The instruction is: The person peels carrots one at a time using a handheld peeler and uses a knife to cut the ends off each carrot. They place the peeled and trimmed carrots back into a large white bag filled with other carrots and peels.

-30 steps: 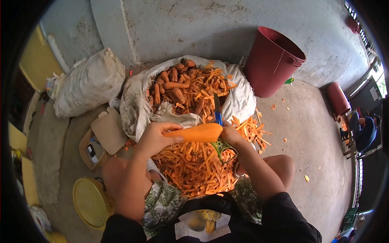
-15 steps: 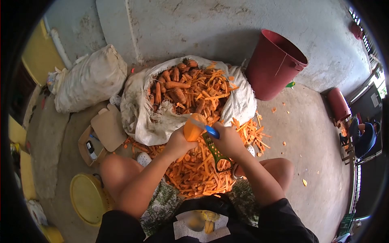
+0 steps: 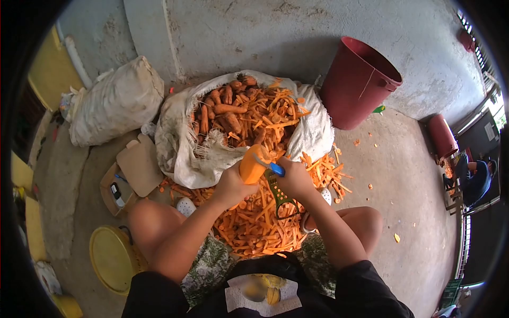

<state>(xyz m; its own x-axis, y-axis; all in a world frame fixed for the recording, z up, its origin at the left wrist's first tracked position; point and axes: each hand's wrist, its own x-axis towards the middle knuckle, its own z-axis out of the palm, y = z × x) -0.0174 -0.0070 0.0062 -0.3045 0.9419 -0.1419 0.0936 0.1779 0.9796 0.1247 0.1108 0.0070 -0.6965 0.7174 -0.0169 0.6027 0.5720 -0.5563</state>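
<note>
A thick peeled orange carrot (image 3: 251, 168) is upright in my left hand (image 3: 231, 186), fingers wrapped round it. My right hand (image 3: 295, 179) grips a knife by its blue handle (image 3: 277, 169), with the blade against the carrot's upper part. A green perforated tool (image 3: 280, 200) with a loop end hangs below my right hand; how it is held is hidden. Beneath my hands lies a heap of cut carrot strips (image 3: 260, 228). Just beyond, an open white sack (image 3: 177, 143) holds whole carrots (image 3: 229, 109) and more strips.
A red bin (image 3: 358, 85) stands behind the sack on the right. A full white sack (image 3: 119, 103) leans at the left wall. An open cardboard box (image 3: 140, 172) and a yellow lidded bucket (image 3: 112, 259) are at the left. At the far right is another person (image 3: 477, 183).
The knife blade has shifted slightly on the carrot, and the green tool has swung a little to the left. The whole view has moved slightly.
</note>
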